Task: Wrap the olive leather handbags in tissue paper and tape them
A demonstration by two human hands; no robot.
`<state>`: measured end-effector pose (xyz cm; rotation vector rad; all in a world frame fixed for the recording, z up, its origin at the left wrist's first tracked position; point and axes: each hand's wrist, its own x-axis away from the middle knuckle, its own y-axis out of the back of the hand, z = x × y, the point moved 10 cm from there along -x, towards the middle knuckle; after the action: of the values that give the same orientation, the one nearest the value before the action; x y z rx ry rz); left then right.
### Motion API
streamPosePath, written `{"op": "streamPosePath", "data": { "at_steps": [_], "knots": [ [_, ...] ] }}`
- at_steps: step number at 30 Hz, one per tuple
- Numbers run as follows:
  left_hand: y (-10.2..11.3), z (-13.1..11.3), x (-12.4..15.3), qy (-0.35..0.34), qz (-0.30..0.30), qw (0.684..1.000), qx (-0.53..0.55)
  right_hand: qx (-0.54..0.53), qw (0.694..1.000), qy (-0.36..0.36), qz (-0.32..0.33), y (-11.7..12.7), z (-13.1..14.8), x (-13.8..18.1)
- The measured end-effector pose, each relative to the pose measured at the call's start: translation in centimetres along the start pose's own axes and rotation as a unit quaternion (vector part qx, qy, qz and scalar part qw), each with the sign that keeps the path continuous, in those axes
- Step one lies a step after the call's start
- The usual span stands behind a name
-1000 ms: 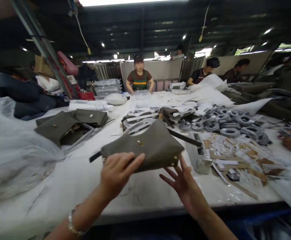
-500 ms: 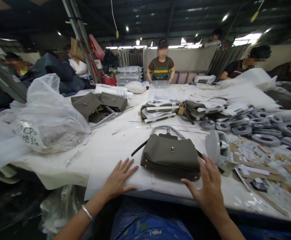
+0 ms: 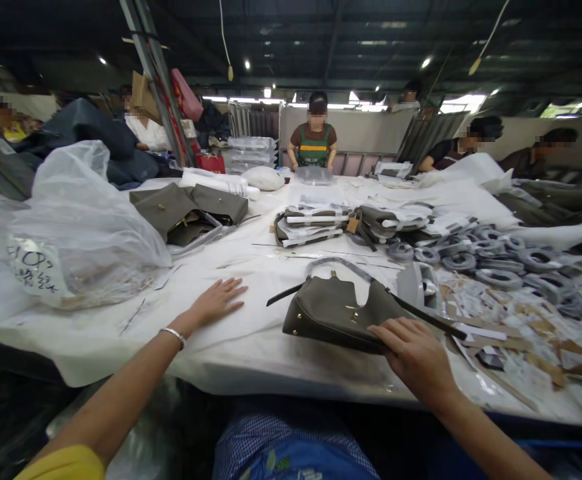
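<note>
A dark olive handbag (image 3: 321,310) with a gold clasp, a wrapped handle and loose side straps lies tilted on the table in front of me. My right hand (image 3: 411,350) has its fingers closed over the bag's near right corner; the thumb is hidden beneath. My left hand (image 3: 218,303) lies spread on a white sheet (image 3: 231,333), to the left of the bag and apart from it. No object is in the left hand.
More olive bags (image 3: 191,210) lie at the left behind a plastic sack (image 3: 95,233). Partly wrapped bags (image 3: 315,223), coiled grey straps (image 3: 505,257) and loose tags and scraps (image 3: 501,320) spread over the right. A co-worker (image 3: 313,143) stands across the table (image 3: 211,373).
My right hand has closed on the bag's right corner, and the bag has tipped and turned. My left hand has slid away to the left across the sheet.
</note>
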<state>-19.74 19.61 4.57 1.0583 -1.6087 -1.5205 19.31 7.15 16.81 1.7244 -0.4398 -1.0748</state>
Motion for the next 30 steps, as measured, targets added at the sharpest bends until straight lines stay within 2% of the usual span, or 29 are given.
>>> {"op": "streamPosePath", "data": {
  "at_steps": [2, 4, 7, 9, 11, 13, 15, 17, 19, 23, 27, 30],
  "knots": [
    [0.6, 1.2, -0.6, 0.031, -0.02, 0.999, -0.004, -0.009, 1.0, -0.019, 0.004, 0.6, 0.8, 1.6],
    [1.5, 1.3, -1.0, 0.06, -0.05, 0.997, -0.007, -0.028, 0.999, -0.028, 0.011, 0.2, 1.8, 3.0],
    [3.8, -1.8, -1.5, 0.069, -0.113, 0.991, 0.003, -0.053, 0.998, -0.035, 0.031, -1.2, 2.9, 3.9],
    [5.8, -6.0, -1.3, 0.047, -0.155, 0.987, 0.024, -0.062, 0.995, -0.046, 0.055, -1.7, 2.9, 3.9],
    [7.6, -11.4, -0.9, -0.001, -0.17, 0.984, 0.052, -0.073, 0.993, -0.044, 0.081, -1.6, 2.6, 3.7],
    [8.5, -17.7, -0.6, -0.082, -0.148, 0.982, 0.078, -0.083, 0.991, -0.025, 0.101, -1.1, 2.2, 3.4],
    [8.4, -23.7, -0.2, -0.195, -0.098, 0.972, 0.083, -0.081, 0.99, -0.015, 0.118, -0.9, 1.3, 3.3],
    [7.5, -27.3, -0.1, -0.259, -0.067, 0.963, 0.044, -0.077, 0.988, -0.02, 0.136, -1.5, 0.1, 3.2],
    [6.2, -28.3, -0.6, -0.27, -0.055, 0.961, -0.001, -0.079, 0.984, -0.028, 0.154, -2.5, -0.9, 3.1],
    [4.3, -27.5, -0.4, -0.268, -0.071, 0.96, -0.034, -0.089, 0.977, -0.012, 0.191, -3.8, -1.3, 2.7],
    [5.0, -27.6, 0.6, -0.268, -0.099, 0.958, -0.034, -0.113, 0.97, 0.029, 0.211, -3.5, -0.9, 1.9],
    [5.6, -28.0, -0.5, -0.25, -0.078, 0.964, -0.043, -0.129, 0.969, 0.049, 0.205, -3.7, -1.1, 1.4]
  ]
}}
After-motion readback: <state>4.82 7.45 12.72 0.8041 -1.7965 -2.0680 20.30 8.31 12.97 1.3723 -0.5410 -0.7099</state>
